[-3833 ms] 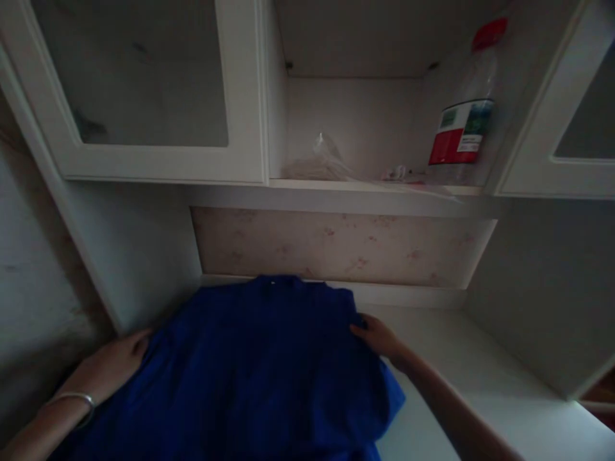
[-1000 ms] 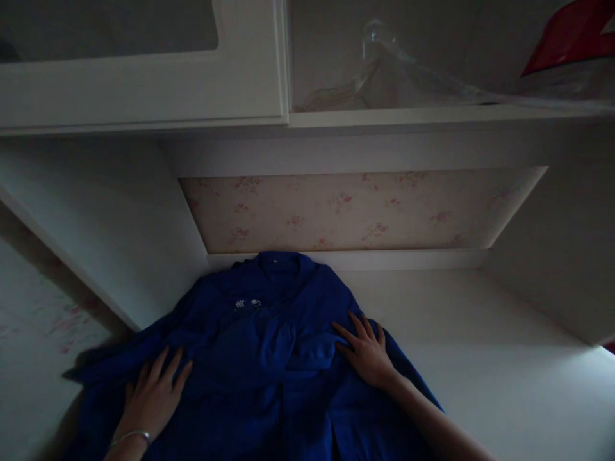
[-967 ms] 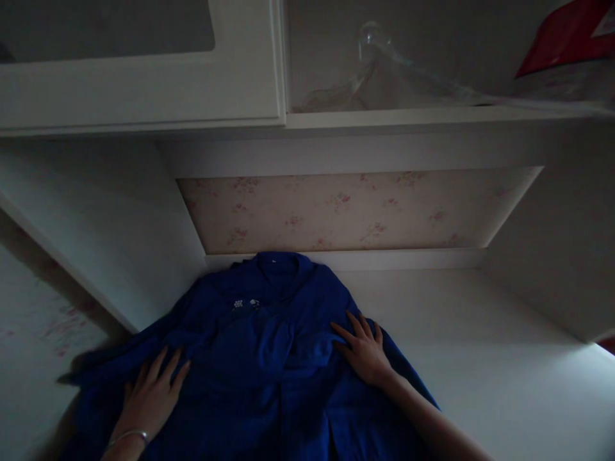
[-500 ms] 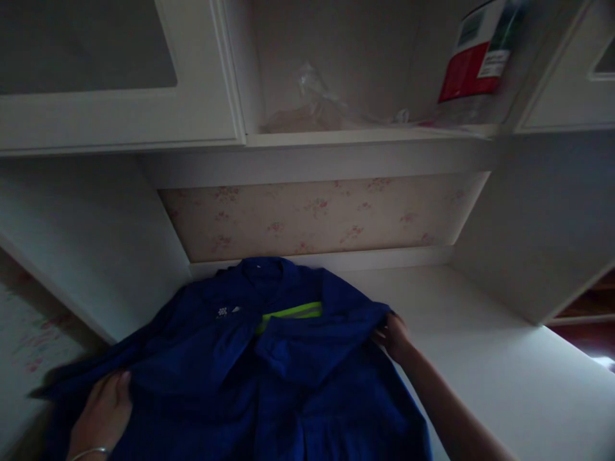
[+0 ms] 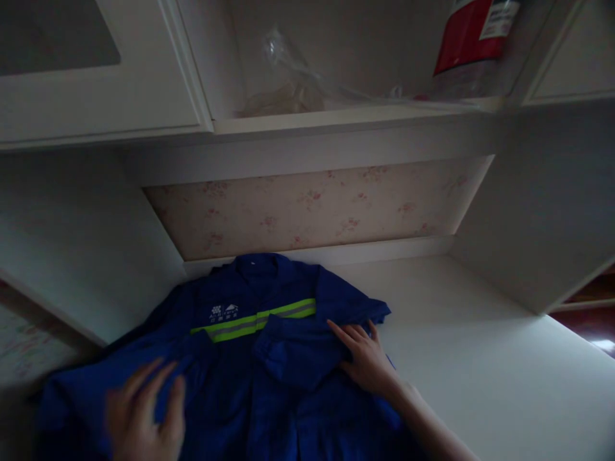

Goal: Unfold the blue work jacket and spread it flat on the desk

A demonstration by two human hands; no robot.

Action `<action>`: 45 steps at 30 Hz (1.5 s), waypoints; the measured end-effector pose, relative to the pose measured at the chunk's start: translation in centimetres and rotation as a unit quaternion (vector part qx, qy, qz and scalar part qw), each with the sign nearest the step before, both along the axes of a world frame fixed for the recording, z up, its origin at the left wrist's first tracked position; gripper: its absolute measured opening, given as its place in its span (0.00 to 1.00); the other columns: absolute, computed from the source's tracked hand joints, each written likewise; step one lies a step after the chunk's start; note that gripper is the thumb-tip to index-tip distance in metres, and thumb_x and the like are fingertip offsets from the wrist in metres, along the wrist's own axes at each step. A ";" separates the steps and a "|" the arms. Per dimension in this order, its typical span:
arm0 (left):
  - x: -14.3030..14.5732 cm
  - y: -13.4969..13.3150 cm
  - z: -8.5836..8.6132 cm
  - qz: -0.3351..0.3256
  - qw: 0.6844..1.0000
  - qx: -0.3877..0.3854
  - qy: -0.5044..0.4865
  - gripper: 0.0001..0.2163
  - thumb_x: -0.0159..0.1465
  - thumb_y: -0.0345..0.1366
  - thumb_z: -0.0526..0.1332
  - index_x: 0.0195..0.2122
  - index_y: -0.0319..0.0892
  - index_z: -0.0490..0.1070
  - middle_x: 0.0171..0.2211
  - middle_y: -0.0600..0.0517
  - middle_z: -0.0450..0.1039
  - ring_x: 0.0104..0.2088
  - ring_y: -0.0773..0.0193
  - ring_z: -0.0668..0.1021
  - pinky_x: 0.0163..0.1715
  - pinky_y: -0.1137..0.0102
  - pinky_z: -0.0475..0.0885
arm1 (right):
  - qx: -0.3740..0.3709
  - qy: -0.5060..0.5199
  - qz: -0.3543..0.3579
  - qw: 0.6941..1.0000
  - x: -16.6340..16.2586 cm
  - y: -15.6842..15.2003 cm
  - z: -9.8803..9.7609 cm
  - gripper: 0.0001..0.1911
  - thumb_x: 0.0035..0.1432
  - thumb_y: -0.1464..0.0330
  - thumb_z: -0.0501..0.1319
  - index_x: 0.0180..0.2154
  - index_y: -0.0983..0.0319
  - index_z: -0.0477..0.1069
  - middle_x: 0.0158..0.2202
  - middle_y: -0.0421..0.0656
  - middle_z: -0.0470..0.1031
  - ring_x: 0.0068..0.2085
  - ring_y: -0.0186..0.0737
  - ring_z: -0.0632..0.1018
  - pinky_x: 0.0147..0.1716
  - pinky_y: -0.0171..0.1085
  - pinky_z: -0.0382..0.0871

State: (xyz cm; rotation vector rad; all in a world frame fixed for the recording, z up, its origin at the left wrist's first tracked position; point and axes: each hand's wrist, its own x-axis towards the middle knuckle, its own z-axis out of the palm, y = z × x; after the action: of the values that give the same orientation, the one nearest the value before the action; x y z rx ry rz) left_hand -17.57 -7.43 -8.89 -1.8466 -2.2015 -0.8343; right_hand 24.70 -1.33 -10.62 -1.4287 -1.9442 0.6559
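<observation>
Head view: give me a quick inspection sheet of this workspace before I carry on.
Surface: white desk top, bare to the right of the garment.
Job's things: blue work jacket lying flat, collar toward the back wall; a yellow-green and grey reflective stripe and a small white logo show across the chest.
Clutter: clear plastic bag and a red-labelled bottle on the shelf above.
Grippers: left hand, blurred, fingers spread over the jacket's left part; right hand flat on the folded sleeve.
Cables: nothing seen.
Surroundings: white cabinet door at upper left, floral wallpaper behind the desk; dim light.
</observation>
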 end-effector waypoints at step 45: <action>9.3 5.7 -3.7 -0.107 0.957 -0.203 -0.179 0.15 0.67 0.49 0.48 0.33 0.47 0.68 0.31 0.54 0.76 0.34 0.61 0.79 0.36 0.67 0.67 | -0.004 -0.041 -0.132 0.990 8.6 -2.0 -7.1 0.29 0.58 0.47 0.56 0.53 0.58 0.72 0.46 0.49 0.79 0.55 0.58 0.73 0.60 0.59 0.60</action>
State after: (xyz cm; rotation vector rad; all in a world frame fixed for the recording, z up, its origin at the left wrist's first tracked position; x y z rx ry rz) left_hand -8.29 -1.73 -12.62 -2.3145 -2.5847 -0.8599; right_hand 33.34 -3.28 -17.70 -1.7042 -1.7700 0.4912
